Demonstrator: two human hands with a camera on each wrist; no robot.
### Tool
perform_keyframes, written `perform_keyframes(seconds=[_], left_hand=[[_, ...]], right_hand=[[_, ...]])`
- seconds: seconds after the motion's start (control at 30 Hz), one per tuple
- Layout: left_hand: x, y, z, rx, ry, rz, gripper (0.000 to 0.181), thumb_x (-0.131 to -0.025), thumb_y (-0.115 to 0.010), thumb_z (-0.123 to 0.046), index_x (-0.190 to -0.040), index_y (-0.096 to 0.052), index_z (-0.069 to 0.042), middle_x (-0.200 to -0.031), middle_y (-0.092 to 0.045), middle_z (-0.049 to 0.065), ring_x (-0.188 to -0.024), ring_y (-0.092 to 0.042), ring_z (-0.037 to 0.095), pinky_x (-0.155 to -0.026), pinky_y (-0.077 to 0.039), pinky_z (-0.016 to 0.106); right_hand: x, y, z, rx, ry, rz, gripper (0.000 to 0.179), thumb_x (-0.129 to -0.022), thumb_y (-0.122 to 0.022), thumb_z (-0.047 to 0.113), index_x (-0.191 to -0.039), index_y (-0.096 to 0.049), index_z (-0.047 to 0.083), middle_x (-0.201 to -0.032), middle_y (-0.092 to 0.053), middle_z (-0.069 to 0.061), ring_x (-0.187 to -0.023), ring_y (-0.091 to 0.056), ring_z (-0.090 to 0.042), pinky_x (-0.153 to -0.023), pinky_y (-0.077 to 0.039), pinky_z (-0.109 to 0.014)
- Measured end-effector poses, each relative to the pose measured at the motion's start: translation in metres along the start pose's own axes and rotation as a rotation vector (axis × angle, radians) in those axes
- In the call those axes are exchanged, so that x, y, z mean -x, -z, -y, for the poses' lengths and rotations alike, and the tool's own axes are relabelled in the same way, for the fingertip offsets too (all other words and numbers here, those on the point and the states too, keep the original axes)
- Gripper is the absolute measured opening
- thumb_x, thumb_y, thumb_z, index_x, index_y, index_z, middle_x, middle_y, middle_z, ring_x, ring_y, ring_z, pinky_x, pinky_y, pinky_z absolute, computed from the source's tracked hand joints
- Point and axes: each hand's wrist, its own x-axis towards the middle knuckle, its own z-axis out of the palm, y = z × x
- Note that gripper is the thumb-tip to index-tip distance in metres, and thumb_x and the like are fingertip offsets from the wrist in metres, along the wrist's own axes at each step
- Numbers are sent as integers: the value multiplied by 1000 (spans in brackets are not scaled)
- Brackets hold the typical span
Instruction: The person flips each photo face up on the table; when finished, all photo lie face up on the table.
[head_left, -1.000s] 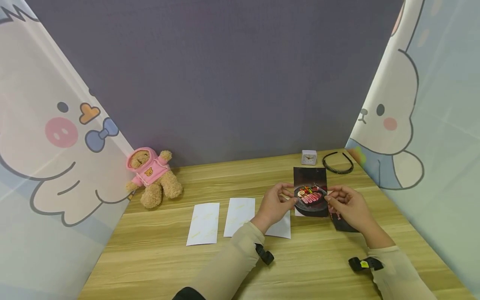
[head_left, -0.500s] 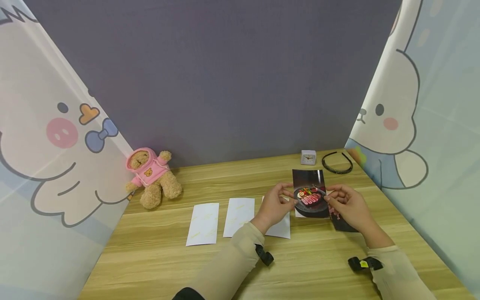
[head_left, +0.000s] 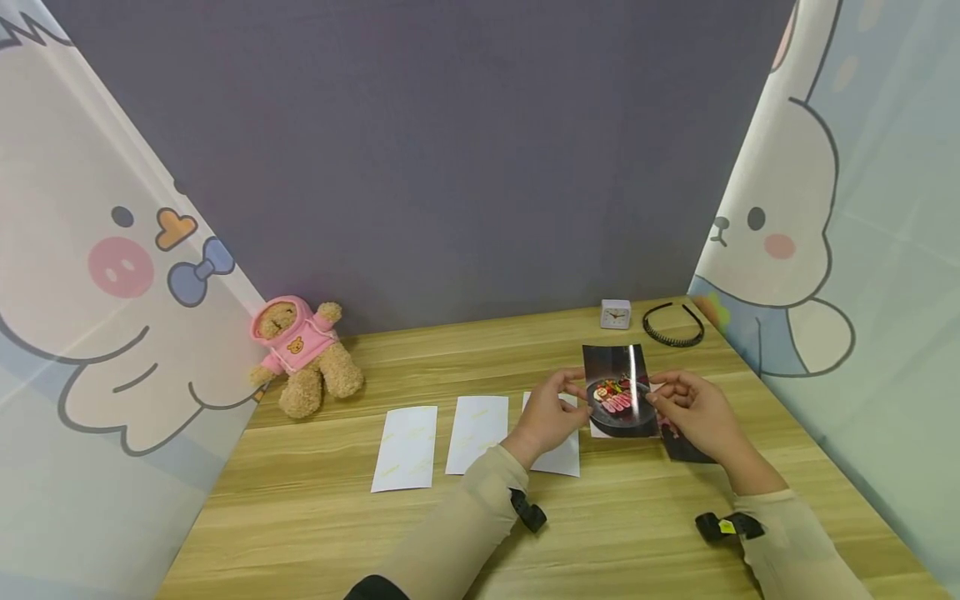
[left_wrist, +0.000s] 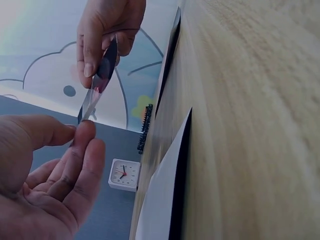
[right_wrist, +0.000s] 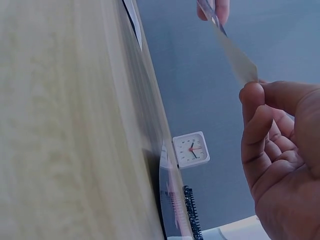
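Note:
A photo print (head_left: 611, 400) of sliced meat on a dark plate is held raised above the table. My left hand (head_left: 549, 417) pinches its left edge between thumb and fingers, and my right hand (head_left: 697, 417) pinches the right edge. Seen nearly edge-on in the left wrist view, the photo (left_wrist: 102, 75) bows slightly. Beneath the right hand lies another dark photo (head_left: 686, 450) with a pink patch, partly covered. A white card (head_left: 558, 458) lies partly hidden behind the left hand. A thin white edge shows below the held photo.
Two more white cards, one at the left (head_left: 405, 447) and one in the middle (head_left: 477, 433), lie on the wooden table (head_left: 315, 517). A small clock (head_left: 615, 314) and a black headband (head_left: 675, 342) are at the back right. A teddy bear (head_left: 300, 346) leans at the back left.
The top edge of the held photo has dropped a little, and a bright strip of glare now crosses it. Both hands keep their pinch and have hardly moved.

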Motion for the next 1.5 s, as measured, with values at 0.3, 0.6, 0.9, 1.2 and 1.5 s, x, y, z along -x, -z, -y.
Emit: perform_keyframes(seconds=[0.3,0.6,0.9,1.2,1.5], left_hand=[[-1,-2,5,-61,39,62,60,-95,-78,-7,-149,-53,-13,-106,-67,-2,-74,-69,9,-60,-51,26],[1,-6,6,-132,124,81,67,-93,-81,-8,-152,-51,-13,-103,-65,-6,-69,-70,9,-61,-50,27],[4,-6,4,-256,138,116,67,-93,-83,-18,-153,-52,-16,-106,-65,-10,-65,-58,8,-63,-48,26],[5,-7,5,-339,149,139,65,-93,-83,-25,-151,-54,-16,-104,-65,-13,-58,-50,9,-67,-47,26],[4,-7,5,-408,155,155,58,-92,-84,-30,-143,-61,-16,-102,-65,-16,-121,-59,8,-96,-48,29]], right_hand=[[0,-1,0,62,-63,31,32,-102,-72,14,-126,-62,-4,-90,-69,-17,-65,-66,-36,-49,-54,-37],[-2,-2,-3,104,-129,93,33,-101,-72,13,-127,-60,-4,-85,-70,-11,-65,-68,-24,-55,-57,-36],[-2,-2,-4,116,-168,130,31,-99,-74,10,-124,-64,-6,-86,-71,-10,-65,-67,-22,-55,-57,-36],[0,-3,0,117,-212,171,29,-98,-73,5,-122,-66,-9,-90,-71,-11,-67,-69,-24,-58,-60,-36],[1,-4,-1,166,-214,187,29,-97,-75,5,-120,-67,-10,-91,-69,-10,-69,-70,-23,-59,-60,-35]])
